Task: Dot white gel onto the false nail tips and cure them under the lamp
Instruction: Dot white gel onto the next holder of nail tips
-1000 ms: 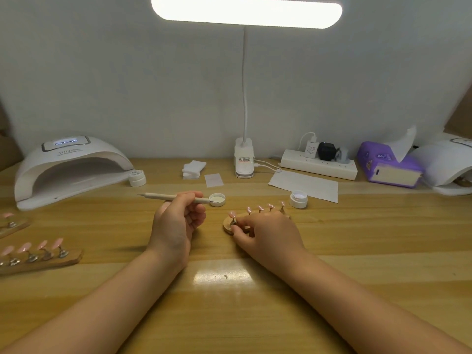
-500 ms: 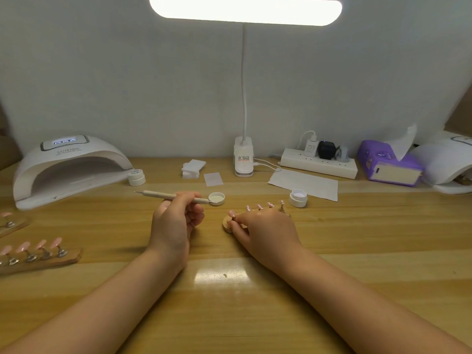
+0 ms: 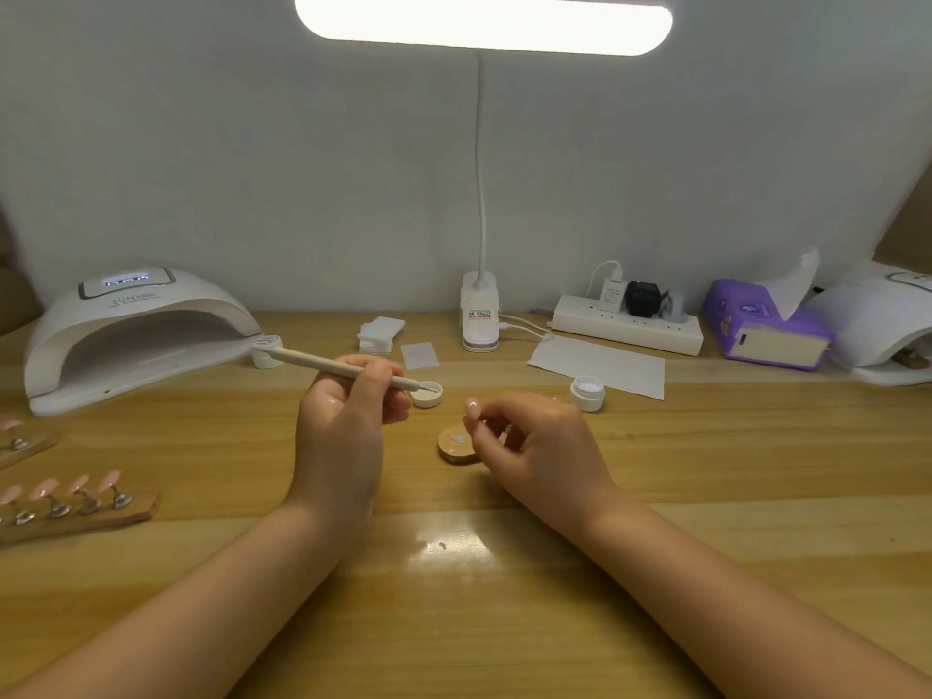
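The right hand point(image 3: 534, 441) pinches a pale pink false nail tip point(image 3: 472, 409) just above a light wooden nail holder strip point(image 3: 456, 444), hiding most of the strip and its other tips. The left hand point(image 3: 345, 421) grips a slim beige dotting pen point(image 3: 328, 364), its tip inside a small white round lid point(image 3: 427, 394) whose contents are hard to make out; an open white gel jar point(image 3: 587, 393) stands near the right hand. At the wooden desk's point(image 3: 706, 471) far left, a white domed curing lamp point(image 3: 133, 335) reads "SUN", its smaller lettering and lit display illegible, while two more wooden holder strips with pink tips point(image 3: 75, 504) are cut off by the frame edge.
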A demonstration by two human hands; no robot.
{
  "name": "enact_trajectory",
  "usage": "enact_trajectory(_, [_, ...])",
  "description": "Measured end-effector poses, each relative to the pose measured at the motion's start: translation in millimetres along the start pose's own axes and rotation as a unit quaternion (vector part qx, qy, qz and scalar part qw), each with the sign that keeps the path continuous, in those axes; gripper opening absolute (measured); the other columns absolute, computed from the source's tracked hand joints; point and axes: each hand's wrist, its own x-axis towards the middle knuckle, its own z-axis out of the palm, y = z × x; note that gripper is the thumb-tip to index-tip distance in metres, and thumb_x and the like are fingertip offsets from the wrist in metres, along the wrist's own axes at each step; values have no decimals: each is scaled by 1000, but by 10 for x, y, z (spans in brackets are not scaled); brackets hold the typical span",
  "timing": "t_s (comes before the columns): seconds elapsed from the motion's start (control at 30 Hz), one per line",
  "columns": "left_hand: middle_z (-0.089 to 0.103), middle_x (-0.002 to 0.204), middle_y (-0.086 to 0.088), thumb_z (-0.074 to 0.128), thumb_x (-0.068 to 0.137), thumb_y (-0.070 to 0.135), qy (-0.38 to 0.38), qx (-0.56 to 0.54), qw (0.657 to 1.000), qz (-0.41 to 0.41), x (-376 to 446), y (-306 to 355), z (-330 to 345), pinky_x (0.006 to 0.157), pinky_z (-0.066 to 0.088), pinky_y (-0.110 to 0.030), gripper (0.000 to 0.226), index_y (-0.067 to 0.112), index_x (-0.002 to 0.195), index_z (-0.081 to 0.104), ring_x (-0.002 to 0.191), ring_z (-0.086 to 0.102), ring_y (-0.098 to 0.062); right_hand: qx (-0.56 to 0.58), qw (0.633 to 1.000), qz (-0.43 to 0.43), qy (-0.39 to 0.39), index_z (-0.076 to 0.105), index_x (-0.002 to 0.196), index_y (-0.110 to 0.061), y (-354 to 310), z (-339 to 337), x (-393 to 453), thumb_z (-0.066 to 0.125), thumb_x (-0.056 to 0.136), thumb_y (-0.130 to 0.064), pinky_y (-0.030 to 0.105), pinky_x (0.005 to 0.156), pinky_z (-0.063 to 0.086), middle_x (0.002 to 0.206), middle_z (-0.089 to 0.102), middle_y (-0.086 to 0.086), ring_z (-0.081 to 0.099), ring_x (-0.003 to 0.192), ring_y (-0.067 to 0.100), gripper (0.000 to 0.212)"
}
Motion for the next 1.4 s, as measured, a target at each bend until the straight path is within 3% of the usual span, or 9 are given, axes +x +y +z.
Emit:
enact_trajectory(0.17, [68, 75, 12, 50, 98, 17, -37, 83, 984, 153, -141, 243, 97, 64, 49, -11, 14, 19, 88, 60, 68, 63, -2, 106, 993, 10, 47, 72, 86, -12, -68, -131, 13, 64, 91, -22, 38, 62, 54, 73, 69, -7, 65, 66, 12, 14])
enact_trajectory(0.47, [67, 83, 8, 48, 91, 36, -79, 163, 952, 247, -199, 395, 134, 68, 52, -20, 13, 31, 89, 60, 77, 65, -13, 138, 987, -11, 79, 73, 88, -17, -196, -209, 87, 65, 90, -24, 34, 62, 54, 73, 67, -12, 64, 68, 12, 11])
enact_trajectory(0.63, [66, 80, 7, 48, 93, 36, -88, 189, 941, 265, -214, 383, 141, 63, 49, -16, 15, 28, 91, 59, 74, 64, -10, 123, 989, -21, 81, 74, 89, -16, -199, -210, 89, 65, 90, -22, 35, 62, 54, 72, 67, -12, 64, 68, 12, 11])
enact_trajectory(1.03, [66, 82, 8, 51, 94, 32, -117, 188, 933, 283, -215, 409, 142, 66, 51, -17, 8, 31, 96, 59, 77, 65, -8, 100, 990, -38, 94, 75, 94, -16, -209, -234, 97, 65, 90, -22, 34, 60, 55, 75, 68, -11, 65, 67, 10, 12])
enact_trajectory(1.27, [66, 84, 8, 50, 94, 33, -114, 204, 928, 290, -218, 423, 139, 64, 53, -34, 9, 33, 97, 59, 76, 64, -15, 93, 990, -45, 94, 75, 95, -16, -213, -235, 93, 65, 89, -23, 33, 60, 55, 75, 66, -14, 65, 68, 9, 13])
enact_trajectory(1.4, [66, 85, 8, 50, 94, 34, -114, 212, 927, 289, -215, 432, 139, 64, 53, -32, 9, 33, 96, 59, 77, 64, -15, 91, 990, -47, 94, 74, 95, -16, -206, -231, 96, 65, 89, -22, 31, 61, 55, 75, 66, -14, 65, 68, 8, 12])
